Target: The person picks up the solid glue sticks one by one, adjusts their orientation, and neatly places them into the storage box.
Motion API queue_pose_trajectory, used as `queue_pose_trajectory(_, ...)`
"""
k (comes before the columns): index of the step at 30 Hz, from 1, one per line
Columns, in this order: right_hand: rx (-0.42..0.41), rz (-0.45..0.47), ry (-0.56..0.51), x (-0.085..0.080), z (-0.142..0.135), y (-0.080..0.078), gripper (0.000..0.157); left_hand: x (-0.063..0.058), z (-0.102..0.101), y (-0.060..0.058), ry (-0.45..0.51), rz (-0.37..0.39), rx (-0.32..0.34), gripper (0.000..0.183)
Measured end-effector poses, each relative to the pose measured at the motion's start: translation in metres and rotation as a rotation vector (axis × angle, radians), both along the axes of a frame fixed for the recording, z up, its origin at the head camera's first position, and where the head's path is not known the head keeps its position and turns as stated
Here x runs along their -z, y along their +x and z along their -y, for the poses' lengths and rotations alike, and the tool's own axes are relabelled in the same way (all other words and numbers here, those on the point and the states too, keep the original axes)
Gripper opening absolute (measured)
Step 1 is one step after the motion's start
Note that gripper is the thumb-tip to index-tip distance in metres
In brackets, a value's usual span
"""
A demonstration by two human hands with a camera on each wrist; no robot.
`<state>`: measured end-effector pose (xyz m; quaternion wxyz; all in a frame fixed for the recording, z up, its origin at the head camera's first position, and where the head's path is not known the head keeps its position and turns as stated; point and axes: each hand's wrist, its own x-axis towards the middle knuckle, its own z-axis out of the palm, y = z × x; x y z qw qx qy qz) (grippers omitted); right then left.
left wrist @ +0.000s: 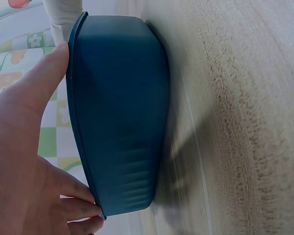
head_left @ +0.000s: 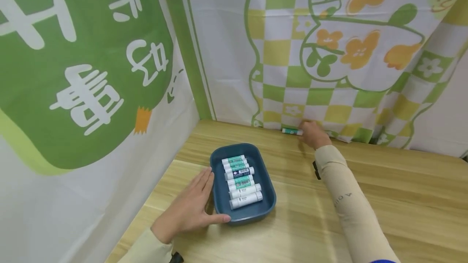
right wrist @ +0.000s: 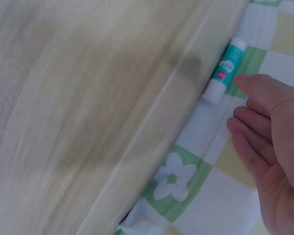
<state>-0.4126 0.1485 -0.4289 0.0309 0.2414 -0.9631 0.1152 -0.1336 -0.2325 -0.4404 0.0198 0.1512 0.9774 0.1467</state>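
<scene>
A dark blue rectangular tray point(head_left: 268, 202) stands on the table, holding several glue sticks point(head_left: 245, 200) laid side by side. Most have white caps and green or white labels; one label is dark blue. My left hand point(head_left: 191, 204) rests against the tray's left side, thumb and fingers spread along its rim, as the left wrist view also shows. At the back of the table my right hand point(head_left: 313, 134) reaches to a single green-and-white glue stick point(right wrist: 226, 71) lying along the curtain. In the right wrist view its thumb tip is close beside that stick, with the other fingers loosely bent.
A white curtain with green and yellow checks point(head_left: 278, 52) hangs along the table's back edge. On the left hangs another cloth with a large green patch and white characters point(head_left: 91, 92). The wooden table point(head_left: 300, 214) extends to the right and front.
</scene>
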Motion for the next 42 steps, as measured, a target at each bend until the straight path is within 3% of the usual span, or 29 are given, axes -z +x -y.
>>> queue_pose_trajectory(6, 0.025, -0.001, 0.061, 0.005, -0.004, -0.003, 0.028, 0.0, -0.003, 0.001, -0.005, -0.004, 0.014, 0.134)
queue_pose_trajectory(16, 0.099, 0.118, 0.079, 0.011, -0.006, -0.01, 0.051, 0.002, -0.011, 0.004, 0.002, -0.01, 0.024, 0.135)
queue_pose_trajectory(24, 0.178, 0.072, 0.073, 0.019, -0.004, -0.011, 0.022, 0.001, -0.013, 0.005, -0.013, -0.03, 0.027, 0.134)
queue_pose_trajectory(32, 0.206, 0.045, 0.027, 0.027, -0.007, -0.005, 0.019, 0.0, -0.014, 0.004, -0.012, -0.017, 0.031, 0.135)
queue_pose_trajectory(35, 0.182, 0.087, -0.02, 0.023, -0.005, -0.009, 0.007, -0.002, -0.011, 0.002, -0.005, -0.014, 0.024, 0.135)
queue_pose_trajectory(37, 0.14, 0.113, -0.061, 0.017, 0.0, -0.011, 0.012, -0.003, -0.009, 0.001, -0.004, -0.013, 0.019, 0.135)
queue_pose_trajectory(42, -0.025, 0.056, -0.1, 0.001, 0.014, -0.007, 0.014, -0.006, -0.003, -0.001, -0.01, -0.016, 0.02, 0.136)
